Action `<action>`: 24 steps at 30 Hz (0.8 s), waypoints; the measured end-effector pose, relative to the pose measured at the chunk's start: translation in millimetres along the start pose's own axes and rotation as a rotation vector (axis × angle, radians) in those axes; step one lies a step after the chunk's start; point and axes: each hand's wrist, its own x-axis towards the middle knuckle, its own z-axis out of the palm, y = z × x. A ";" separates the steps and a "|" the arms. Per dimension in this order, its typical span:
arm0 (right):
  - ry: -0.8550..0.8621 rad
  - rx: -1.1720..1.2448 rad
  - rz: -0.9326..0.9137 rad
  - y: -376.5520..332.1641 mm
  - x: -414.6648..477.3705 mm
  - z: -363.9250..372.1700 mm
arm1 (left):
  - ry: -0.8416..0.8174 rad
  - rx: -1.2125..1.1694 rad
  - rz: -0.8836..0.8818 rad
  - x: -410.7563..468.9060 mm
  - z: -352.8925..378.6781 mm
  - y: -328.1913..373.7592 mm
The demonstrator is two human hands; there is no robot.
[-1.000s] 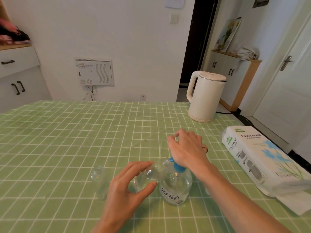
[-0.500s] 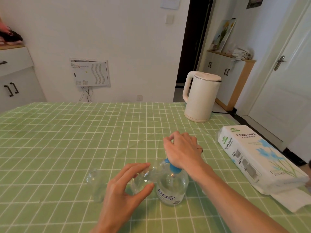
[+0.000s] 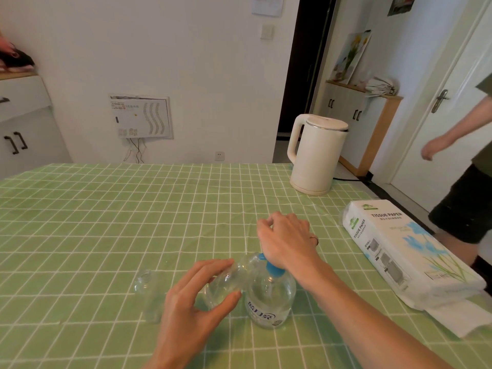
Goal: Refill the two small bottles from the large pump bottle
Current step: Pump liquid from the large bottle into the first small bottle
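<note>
The large clear pump bottle (image 3: pixel 269 302) with a blue pump stands on the green checked tablecloth near the front. My right hand (image 3: pixel 286 242) lies on top of its pump head, fingers bent over it. My left hand (image 3: pixel 197 296) grips a small clear bottle (image 3: pixel 226 282), tilted with its mouth up against the pump spout. A second small clear bottle (image 3: pixel 149 294) stands upright just left of my left hand, untouched.
A cream electric kettle (image 3: pixel 315 155) stands at the back right of the table (image 3: pixel 106 209). A white tissue paper pack (image 3: pixel 404 251) lies along the right edge. Another person (image 3: pixel 463 166) stands beyond the table's right side, near a door.
Both hands and bottles keep the same pose. The view has shifted a little, and another person has come into sight at the right edge.
</note>
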 end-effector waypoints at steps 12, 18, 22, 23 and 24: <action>0.034 0.029 -0.018 -1.5 -2.2 -6.6 | -0.009 -0.008 -0.008 0.5 -1.3 0.8; 0.004 0.008 0.001 -0.9 -2.6 -1.9 | -0.010 -0.004 -0.001 0.2 -0.1 -1.3; 0.012 0.011 -0.002 -1.2 -4.2 -3.6 | -0.012 -0.005 -0.003 0.0 -1.0 -0.8; 0.020 0.015 -0.004 -1.5 -4.1 -4.7 | -0.010 -0.005 -0.004 0.2 -1.0 -0.8; 0.030 0.018 -0.009 -1.9 -3.9 -6.1 | -0.009 -0.005 -0.005 0.2 -1.1 -0.8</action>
